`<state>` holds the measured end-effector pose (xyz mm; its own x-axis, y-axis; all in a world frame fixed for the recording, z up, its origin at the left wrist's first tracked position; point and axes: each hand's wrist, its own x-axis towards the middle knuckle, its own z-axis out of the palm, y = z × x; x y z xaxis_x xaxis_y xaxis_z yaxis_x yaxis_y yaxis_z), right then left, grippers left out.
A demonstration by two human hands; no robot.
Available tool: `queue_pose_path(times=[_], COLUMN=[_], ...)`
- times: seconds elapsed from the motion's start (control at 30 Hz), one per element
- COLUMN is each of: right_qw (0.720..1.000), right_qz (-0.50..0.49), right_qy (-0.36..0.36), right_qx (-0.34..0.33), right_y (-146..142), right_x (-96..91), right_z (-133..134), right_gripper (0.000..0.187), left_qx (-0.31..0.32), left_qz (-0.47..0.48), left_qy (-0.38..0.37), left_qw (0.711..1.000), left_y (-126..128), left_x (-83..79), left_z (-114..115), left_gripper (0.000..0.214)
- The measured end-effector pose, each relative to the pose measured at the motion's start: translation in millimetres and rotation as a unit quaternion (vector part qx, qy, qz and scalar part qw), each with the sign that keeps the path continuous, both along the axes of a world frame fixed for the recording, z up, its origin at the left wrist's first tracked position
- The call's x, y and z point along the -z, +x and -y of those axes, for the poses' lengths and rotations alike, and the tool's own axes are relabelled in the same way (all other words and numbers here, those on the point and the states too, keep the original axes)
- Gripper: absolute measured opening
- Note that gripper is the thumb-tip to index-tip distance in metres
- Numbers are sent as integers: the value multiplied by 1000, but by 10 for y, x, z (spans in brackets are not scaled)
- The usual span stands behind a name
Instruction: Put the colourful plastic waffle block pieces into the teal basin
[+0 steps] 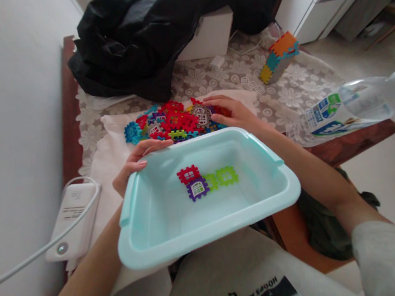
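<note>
A light turquoise plastic basin (213, 241) is tilted toward me, close to my chest. My left hand (128, 167) is closed on its far left corner, thumb and fingers at the rim. Inside lie several interlocking plastic blocks: a red window block (189, 174), a purple block (197, 189) and light green ones (227, 176). Beyond the rim is a pile of mixed coloured blocks (173, 119). My right hand (231, 112) rests at the pile's right side, fingers extended and apart from the thumb, next to a grey arched-window block (201, 116). Its fingertips touch the pile.
A block-built box (279, 57) stands on the lace tablecloth (204, 78) at the back right. A clear bottle (360, 103) is at the right edge. Black cloth (160, 17) lies across the back. A white device with a cable (74, 216) sits by the left wall.
</note>
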<state>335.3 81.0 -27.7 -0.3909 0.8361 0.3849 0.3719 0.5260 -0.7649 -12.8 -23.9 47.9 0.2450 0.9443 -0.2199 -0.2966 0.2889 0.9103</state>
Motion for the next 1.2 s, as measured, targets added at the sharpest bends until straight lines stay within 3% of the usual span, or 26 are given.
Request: queue_pose_path(times=[0.1,0.2,0.4,0.63,0.83,0.97,1.07,1.2], right_qw=[997,991,976,972,982,985,984,943], right_qz=[65,102,169,191,116,12,-131,-297], right_qy=[45,87,133,131,106,58,-35,-151], right_qx=[5,-4,22,40,105,164,117,19], right_y=[-9,-25,-32,-36,-72,-107,-120,-114], right_x=[148,224,154,96,52,-15,-70,-181], right_z=[-30,-25,34,81,119,112,83,175], right_gripper=[78,72,49,47,39,36,50,71], left_qx=[8,-16,-7,6,-2,11,6,5], left_qz=[6,-2,20,35,37,38,42,28], left_qy=[-1,0,11,19,8,7,19,23], left_qw=[1000,1000,1000,999,999,999,999,999], left_y=[0,18,-1,1,5,-2,-2,-9], left_x=[-23,-30,61,45,27,10,5,30], left_z=[12,43,-18,-26,-15,-14,-22,-50], left_gripper=[40,39,41,38,39,39,39,38])
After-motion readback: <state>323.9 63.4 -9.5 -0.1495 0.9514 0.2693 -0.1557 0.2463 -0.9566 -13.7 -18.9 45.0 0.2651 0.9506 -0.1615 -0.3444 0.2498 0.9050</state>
